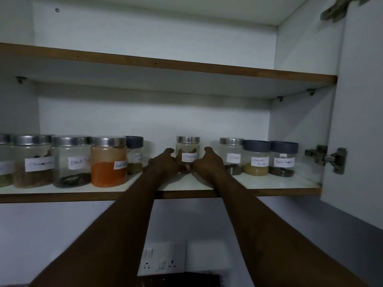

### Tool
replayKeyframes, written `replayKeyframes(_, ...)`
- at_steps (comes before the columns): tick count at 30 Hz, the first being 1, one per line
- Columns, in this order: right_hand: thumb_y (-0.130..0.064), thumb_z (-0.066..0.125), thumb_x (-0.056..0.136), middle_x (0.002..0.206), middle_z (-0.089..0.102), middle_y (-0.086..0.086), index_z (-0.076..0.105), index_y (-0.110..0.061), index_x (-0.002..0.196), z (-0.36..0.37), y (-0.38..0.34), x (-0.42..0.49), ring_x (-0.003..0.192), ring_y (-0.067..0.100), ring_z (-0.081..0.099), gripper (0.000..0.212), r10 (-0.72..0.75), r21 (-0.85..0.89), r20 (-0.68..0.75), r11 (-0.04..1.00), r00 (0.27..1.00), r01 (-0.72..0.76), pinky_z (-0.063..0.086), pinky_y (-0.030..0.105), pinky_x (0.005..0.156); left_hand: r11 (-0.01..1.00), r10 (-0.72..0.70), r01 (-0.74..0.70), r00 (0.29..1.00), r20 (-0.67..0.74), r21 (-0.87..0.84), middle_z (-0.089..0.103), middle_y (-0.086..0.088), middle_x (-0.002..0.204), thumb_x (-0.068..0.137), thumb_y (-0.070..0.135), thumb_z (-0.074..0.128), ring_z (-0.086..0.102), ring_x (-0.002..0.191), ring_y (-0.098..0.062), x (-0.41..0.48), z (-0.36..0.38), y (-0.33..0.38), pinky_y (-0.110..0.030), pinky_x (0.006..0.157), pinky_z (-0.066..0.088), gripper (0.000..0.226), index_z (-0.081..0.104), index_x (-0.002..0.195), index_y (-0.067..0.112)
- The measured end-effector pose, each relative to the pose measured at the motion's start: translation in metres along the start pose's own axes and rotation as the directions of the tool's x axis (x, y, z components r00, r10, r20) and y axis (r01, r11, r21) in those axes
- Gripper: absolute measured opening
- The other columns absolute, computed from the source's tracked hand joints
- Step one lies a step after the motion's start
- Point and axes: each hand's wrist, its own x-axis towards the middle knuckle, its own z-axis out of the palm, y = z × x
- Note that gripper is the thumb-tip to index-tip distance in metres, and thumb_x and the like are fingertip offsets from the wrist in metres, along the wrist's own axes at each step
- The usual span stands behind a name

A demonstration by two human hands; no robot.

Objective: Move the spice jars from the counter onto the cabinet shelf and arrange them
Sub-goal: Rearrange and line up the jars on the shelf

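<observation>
A small glass cinnamon jar (pixel 188 149) with a steel lid stands at the middle back of the lower cabinet shelf (pixel 186 184). My left hand (pixel 166 161) curls round its left side and my right hand (pixel 207 161) curls round its right side; together they hide its base. Left of it stand a red powder jar (pixel 108 162), a black pepper jar (pixel 71 162), another labelled jar (pixel 32 162) and a blue-lidded jar (pixel 135 155). To the right are a cloves jar (pixel 231 155), a coriander powder jar (pixel 256 158) and a blue-lidded black pepper jar (pixel 283 159).
An upper shelf (pixel 165 65) runs above with nothing visible on it. The open cabinet door (pixel 360 121) with its hinge (pixel 325 158) stands at the right. Below the shelf, a wall socket panel (pixel 161 262) shows between my forearms.
</observation>
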Motion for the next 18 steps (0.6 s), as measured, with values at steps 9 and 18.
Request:
replayKeyframes(9,-0.027,0.08,0.082,0.119,0.069,0.01,0.055,-0.012,0.126,-0.024,0.018,-0.009,0.109,0.026,0.064,0.053,-0.021,-0.192,-0.138,0.981,0.99,-0.006,0.046,0.028,0.079,0.971,0.187,-0.189,0.982,0.03,0.147,0.062,0.004,0.136,0.062,0.074,0.072,0.059,0.12,-0.024,-0.005,0.014,0.011,-0.044,0.101,0.049,0.092,0.043,0.137,0.028)
replayKeyframes(18,-0.027,0.076,0.08,0.109,0.07,0.013,0.061,-0.005,0.112,-0.018,0.014,-0.017,0.102,0.029,0.066,0.042,-0.079,-0.274,-0.298,0.962,0.951,-0.006,0.05,0.033,0.077,0.989,0.101,-0.102,0.995,0.016,0.111,0.062,0.003,0.133,0.056,0.076,0.071,0.055,0.124,-0.026,0.002,0.029,0.022,-0.049,0.106,0.042,0.095,0.045,0.135,0.031)
